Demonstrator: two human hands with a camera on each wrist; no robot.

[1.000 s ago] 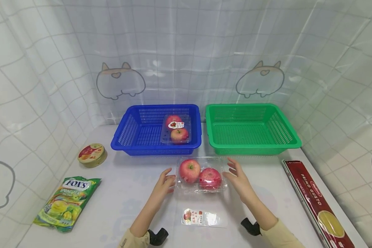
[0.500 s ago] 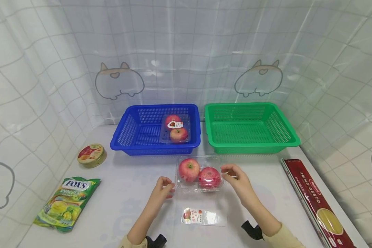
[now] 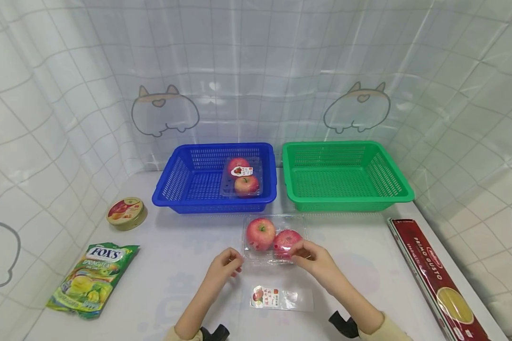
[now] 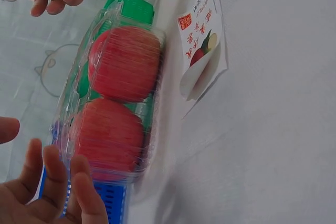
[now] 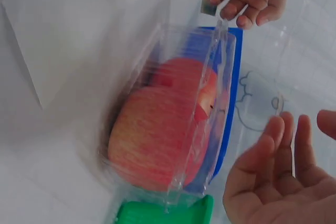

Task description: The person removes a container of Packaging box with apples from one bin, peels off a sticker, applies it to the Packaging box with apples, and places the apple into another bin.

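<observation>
A clear plastic clamshell box (image 3: 256, 259) with two red apples (image 3: 260, 234) in it lies closed on the table, before the baskets. My left hand (image 3: 224, 267) hovers just off the box's front left corner, fingers loosely bent and holding nothing. Over the front right corner is my right hand (image 3: 317, 265), its fingertips overlapping one apple in the head view. Both wrist views show the hands' fingers relaxed and apart from the box, with no object between them. Nearer to me lies a label strip (image 3: 281, 299) with an apple picture, one part curling up in the left wrist view.
Behind the box stand a blue basket (image 3: 213, 202), holding another labelled box of apples (image 3: 241, 177), and a green basket (image 3: 350, 203). At left lie a round tin (image 3: 126, 213) and a green candy bag (image 3: 93, 279). A red spaghetti box (image 3: 437, 279) lies along the right edge.
My right hand has moved from the box's right side leftward and nearer, over its front corner. My left hand has come slightly nearer to me. The box has barely shifted.
</observation>
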